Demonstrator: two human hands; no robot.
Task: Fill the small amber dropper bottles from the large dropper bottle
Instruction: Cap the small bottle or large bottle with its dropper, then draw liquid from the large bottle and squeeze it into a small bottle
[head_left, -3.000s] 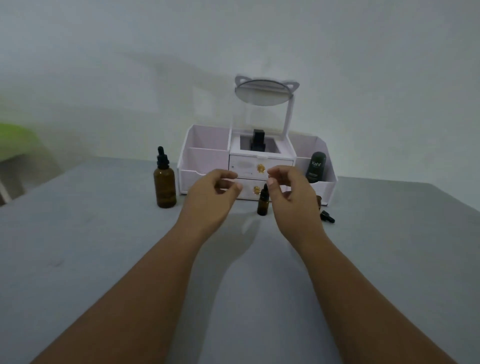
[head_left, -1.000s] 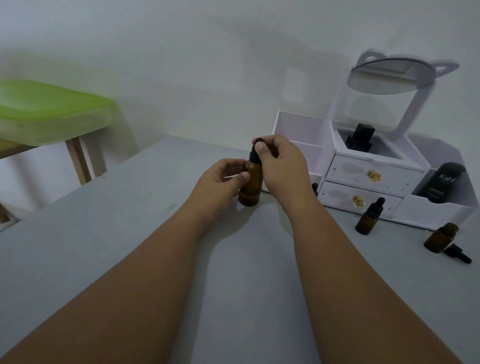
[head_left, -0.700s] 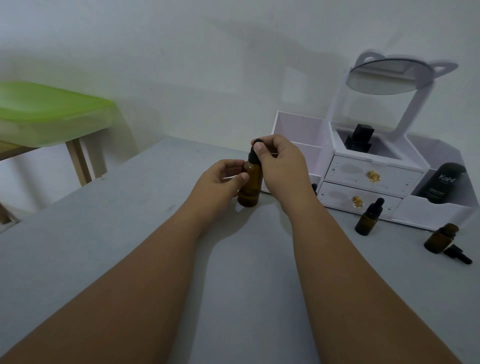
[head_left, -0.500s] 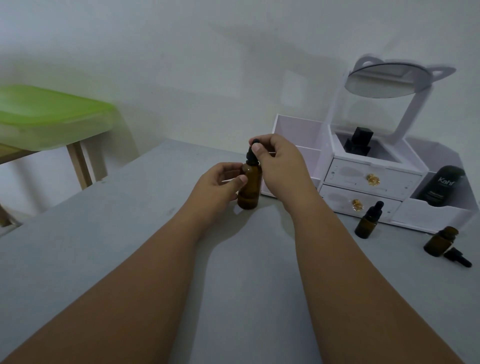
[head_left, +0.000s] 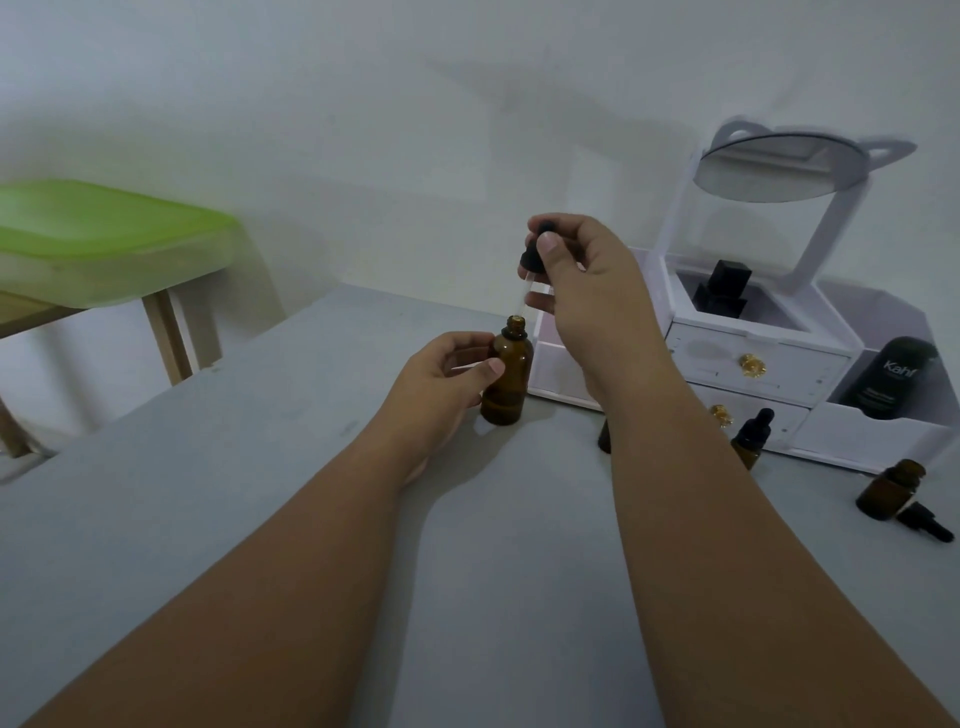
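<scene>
Your left hand (head_left: 441, 374) gripped the large dropper bottle (head_left: 506, 379) upright on the table (head_left: 260, 467), likely to steady it, while your right hand (head_left: 587, 291) pinched the dropper (head_left: 532, 260) by its bulb, glass tip at the open neck, uncapped small bottle (head_left: 888, 491) well apart.

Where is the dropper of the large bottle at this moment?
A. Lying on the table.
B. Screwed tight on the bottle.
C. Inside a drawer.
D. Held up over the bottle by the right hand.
D: the right hand pinches the dropper above the large bottle, whose neck is open; the left hand holds that bottle.
</scene>
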